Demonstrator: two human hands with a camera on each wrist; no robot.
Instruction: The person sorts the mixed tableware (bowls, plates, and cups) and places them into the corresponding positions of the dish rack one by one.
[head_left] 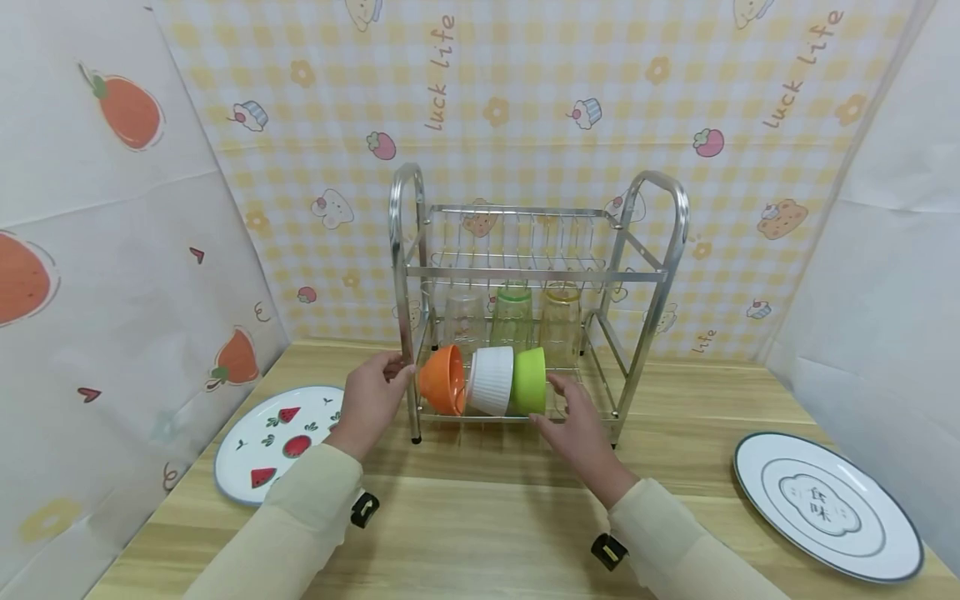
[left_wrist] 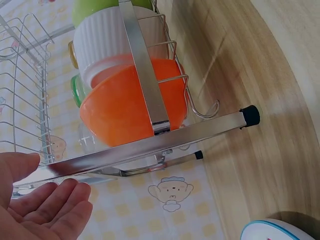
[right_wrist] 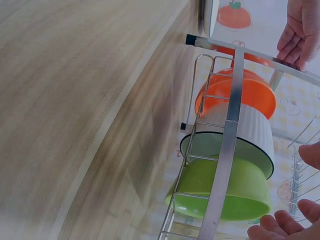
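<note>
In the head view, an orange bowl (head_left: 442,381), a white ribbed bowl (head_left: 491,382) and a lime-green bowl (head_left: 529,382) stand tipped on their sides in a row on the lower shelf of a metal dish rack (head_left: 517,273). My left hand (head_left: 372,400) is at the rack's left front post, its thumb and loosely bent fingers on either side; firm contact is unclear. My right hand (head_left: 581,429) is beside the green bowl, fingers spread and slightly bent. The right wrist view shows a gap between the right fingers (right_wrist: 280,225) and the green bowl (right_wrist: 220,192).
Behind the bowls stand several upside-down glasses (head_left: 513,321), one clear, one green-tinted, one amber-tinted. A watermelon-patterned plate (head_left: 247,437) lies left of the rack on the wooden table (head_left: 480,533). A white plate with a dark rim (head_left: 787,467) lies at the right.
</note>
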